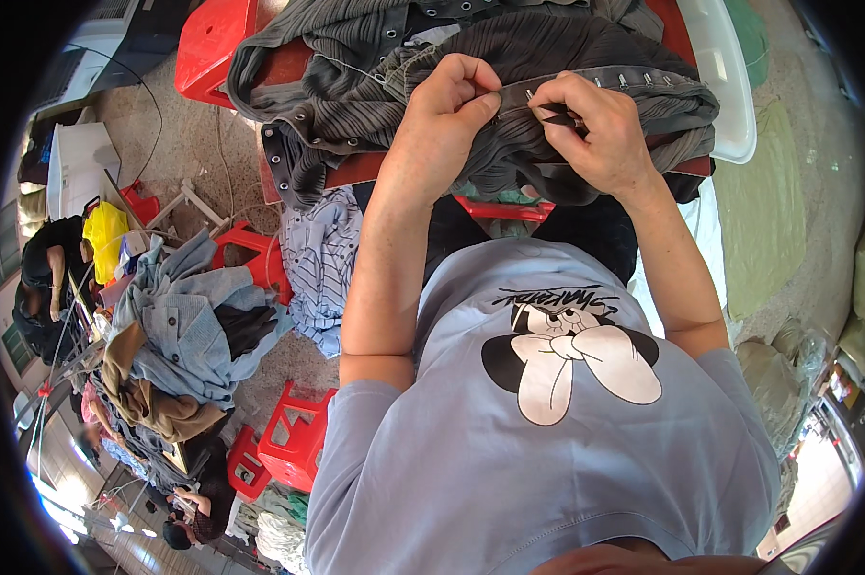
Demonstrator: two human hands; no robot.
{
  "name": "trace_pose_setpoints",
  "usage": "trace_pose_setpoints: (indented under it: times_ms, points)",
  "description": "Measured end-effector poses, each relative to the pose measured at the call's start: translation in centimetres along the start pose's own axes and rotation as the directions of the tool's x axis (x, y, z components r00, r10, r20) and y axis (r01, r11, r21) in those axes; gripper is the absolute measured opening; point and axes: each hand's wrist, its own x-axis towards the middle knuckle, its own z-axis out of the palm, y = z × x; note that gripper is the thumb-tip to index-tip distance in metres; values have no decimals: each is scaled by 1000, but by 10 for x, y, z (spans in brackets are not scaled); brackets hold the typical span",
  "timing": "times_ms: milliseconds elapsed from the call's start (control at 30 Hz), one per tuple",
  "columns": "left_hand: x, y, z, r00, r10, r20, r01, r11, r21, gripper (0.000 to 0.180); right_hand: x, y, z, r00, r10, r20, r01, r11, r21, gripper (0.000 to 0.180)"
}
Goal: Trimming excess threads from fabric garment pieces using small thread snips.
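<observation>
A dark grey pleated garment [576,46] is spread in front of me. A band [658,84] with metal snaps or eyelets and short pale bits along it crosses the garment. My left hand [448,113] is closed, thumb and forefinger pinching the edge of this band. Just to its right, my right hand [593,129] is curled around small black thread snips [557,117], their tips pointing left near the band. The right fingertips also touch the band beside a pale bit. The palm hides the rest of the snips.
Under the garment is a red-brown surface [348,171], with a white plastic tub [729,81] to its right. Red stools [294,436] stand at left, near a striped blue shirt [319,264] and piled denim clothes [198,331]. Other people [54,254] are at far left.
</observation>
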Motion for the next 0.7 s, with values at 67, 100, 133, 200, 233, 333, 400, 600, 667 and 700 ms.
trace_pose_setpoints:
  times_ms: [67, 100, 133, 200, 233, 333, 400, 600, 667, 700]
  points:
    - [-1, 2, 0, 1000, -15, -12, 15, 1000, 10, 12, 1, -1, 1, 1000, -26, -8, 26, 1000, -10, 26]
    - [-1, 3, 0, 999, -29, -19, 30, 999, 20, 12, 2, -3, 3, 994, -104, -35, 101, 992, -77, 27]
    - [0, 3, 0, 999, -29, -18, 29, 999, 19, 12, 3, -4, 5, 981, -183, -56, 174, 974, -145, 28]
    - [0, 2, 0, 1000, -28, -14, 28, 999, 16, 13, 4, -3, 9, 968, -244, -64, 227, 953, -203, 31]
    - [0, 3, 0, 1000, -27, -15, 28, 999, 16, 13, 4, -2, 10, 966, -247, -77, 224, 948, -224, 29]
    - [0, 2, 0, 998, -51, -29, 50, 998, -23, 13, 4, -4, 10, 984, -158, -87, 144, 978, -149, 25]
    - [3, -3, -2, 999, -29, -21, 28, 998, -50, 12, 2, -2, 6, 996, -33, -79, 31, 999, -21, 17]
    - [5, -9, -8, 997, -39, 67, 42, 998, -41, 11, -2, 0, 0, 971, 235, -43, -215, 937, 275, 14]
    - [5, -9, -8, 997, -47, 60, 50, 997, -51, 12, -2, -1, -1, 965, 261, -31, -239, 922, 305, 15]
    - [4, -9, -8, 997, -55, 53, 58, 997, -60, 12, -1, -2, 0, 983, 178, -35, -165, 959, 232, 16]
